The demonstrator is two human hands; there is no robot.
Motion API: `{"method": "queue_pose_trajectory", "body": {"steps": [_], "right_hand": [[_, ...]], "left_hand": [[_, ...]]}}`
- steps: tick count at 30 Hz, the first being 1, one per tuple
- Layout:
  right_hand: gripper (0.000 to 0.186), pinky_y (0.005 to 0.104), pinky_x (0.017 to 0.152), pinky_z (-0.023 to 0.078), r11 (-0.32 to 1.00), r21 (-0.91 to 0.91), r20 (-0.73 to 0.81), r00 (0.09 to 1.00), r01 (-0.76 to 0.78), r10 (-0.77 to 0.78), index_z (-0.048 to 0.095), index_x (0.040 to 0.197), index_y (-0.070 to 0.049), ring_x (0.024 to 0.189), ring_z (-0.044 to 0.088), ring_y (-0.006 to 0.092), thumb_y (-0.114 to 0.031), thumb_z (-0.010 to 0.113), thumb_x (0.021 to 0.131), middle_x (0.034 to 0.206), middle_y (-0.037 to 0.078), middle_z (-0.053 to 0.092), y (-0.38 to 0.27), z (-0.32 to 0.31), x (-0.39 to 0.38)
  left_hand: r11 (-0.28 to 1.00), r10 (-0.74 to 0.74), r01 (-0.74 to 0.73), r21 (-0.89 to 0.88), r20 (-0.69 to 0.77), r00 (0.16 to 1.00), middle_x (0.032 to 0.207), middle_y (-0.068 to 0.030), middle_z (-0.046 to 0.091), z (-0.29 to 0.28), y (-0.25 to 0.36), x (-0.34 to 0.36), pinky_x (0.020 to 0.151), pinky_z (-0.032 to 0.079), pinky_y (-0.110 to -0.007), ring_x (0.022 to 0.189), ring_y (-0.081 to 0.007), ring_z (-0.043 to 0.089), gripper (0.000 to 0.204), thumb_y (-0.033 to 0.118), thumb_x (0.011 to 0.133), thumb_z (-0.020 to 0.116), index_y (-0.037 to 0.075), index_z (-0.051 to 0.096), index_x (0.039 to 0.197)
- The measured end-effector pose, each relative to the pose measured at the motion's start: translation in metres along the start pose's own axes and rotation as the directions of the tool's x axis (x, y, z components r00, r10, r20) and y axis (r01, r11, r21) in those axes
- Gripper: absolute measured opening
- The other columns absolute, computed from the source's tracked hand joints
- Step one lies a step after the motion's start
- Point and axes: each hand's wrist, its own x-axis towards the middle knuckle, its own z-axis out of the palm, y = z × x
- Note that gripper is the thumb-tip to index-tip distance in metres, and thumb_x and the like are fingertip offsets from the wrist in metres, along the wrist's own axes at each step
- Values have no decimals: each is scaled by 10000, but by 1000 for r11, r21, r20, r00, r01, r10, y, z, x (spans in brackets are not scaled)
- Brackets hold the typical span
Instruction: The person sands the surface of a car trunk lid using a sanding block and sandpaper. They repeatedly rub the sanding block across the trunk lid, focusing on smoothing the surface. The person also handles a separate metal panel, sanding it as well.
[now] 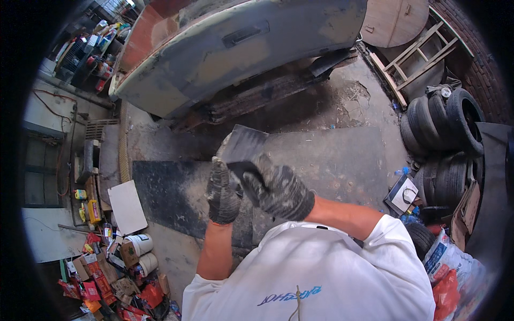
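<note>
both gloved hands, left hand and right hand, have fingers clenched on a dark scraper.

This is a car body repair workshop: a sanded, primer-patched car door panel stands over a dusty concrete floor, used tyres are stacked at the right, and paint tubs and cartons clutter the left.
</note>
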Motion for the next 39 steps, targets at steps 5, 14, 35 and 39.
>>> {"method": "queue_pose_trajectory", "body": {"steps": [5,14,35,39], "right_hand": [[198,444,705,488,945,252,-20,975,-211,223,579,1083,-14,914,609,389,-118,552,916,1078,266,592,-2,-1,2],[186,403,635,478,996,75,-48,998,42,-39,556,1074,-18,817,624,361,-105,550,910,940,250,606,-2,5,0],[503,429,852,480,954,-240,-409,910,-179,68,453,1250,103,945,600,418,-249,592,919,1053,295,592,53,9,30],[445,439,825,489,970,-204,-332,941,-135,61,477,1206,95,937,599,417,-231,577,920,1033,298,590,48,12,20]], "left_hand": [[961,-157,146,-236,-27,987,1303,-153,547,2,2,-5,983,454,-344,1154,-246,565,489,197,939,603,23,460,1373],[342,-402,577,-742,440,803,1305,-172,536,-8,3,18,1001,444,-337,1157,-247,557,479,109,910,581,-35,456,1349],[11,-361,633,-774,588,724,1171,-25,543,-2,17,17,1014,379,-297,1104,-142,509,598,286,959,574,22,326,1435],[402,-177,505,-764,476,861,1124,-30,564,-1,21,6,950,428,-300,1018,-136,547,599,233,930,633,0,358,1408]]}}
